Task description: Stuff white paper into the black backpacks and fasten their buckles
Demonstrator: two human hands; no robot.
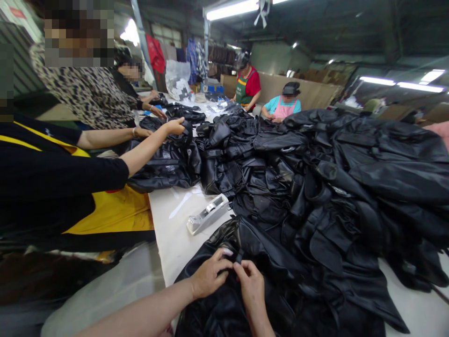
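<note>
One garment (275, 281), seemingly beneath fingers (248, 267)

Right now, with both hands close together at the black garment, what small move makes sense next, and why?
Perhaps ease the right hand slightly aside: it sits very close to the left hand over the black garment, and whatever lies at the fingers is too dark to make out, so parting could reveal it.

The bare left forearm (147, 306) slants in from near left. The left hand (211, 275) and right hand (251, 282) curl inward — fingertips (237, 267) close together.
</note>
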